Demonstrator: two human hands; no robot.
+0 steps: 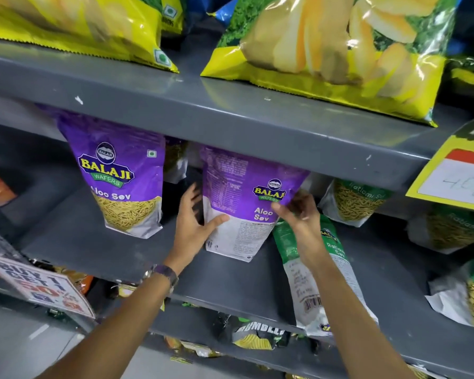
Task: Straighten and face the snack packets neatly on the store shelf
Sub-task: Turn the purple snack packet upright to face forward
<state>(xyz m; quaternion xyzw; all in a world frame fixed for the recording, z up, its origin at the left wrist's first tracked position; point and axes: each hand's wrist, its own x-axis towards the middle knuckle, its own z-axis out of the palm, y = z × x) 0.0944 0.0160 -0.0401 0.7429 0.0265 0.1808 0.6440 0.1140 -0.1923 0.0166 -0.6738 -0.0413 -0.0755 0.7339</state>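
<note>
A purple Aloo Sev packet [238, 203] stands on the grey middle shelf [99, 242] with its printed back panel turned toward me. My left hand [195, 217] grips its left edge, thumb across the lower front. My right hand [298, 214] pinches its right edge. A second purple Aloo Sev packet [121, 176] stands upright to the left, front facing out. A green Ratlami Sev packet [312, 274] lies flat on the shelf under my right wrist, jutting over the front edge.
More green sev packets [359, 203] lean at the right of the same shelf. Large yellow chip bags [334, 56] lie on the upper shelf. A yellow price tag [457, 176] hangs at right, a promo sign [41, 285] at lower left. Dark packets [257, 335] fill the lower shelf.
</note>
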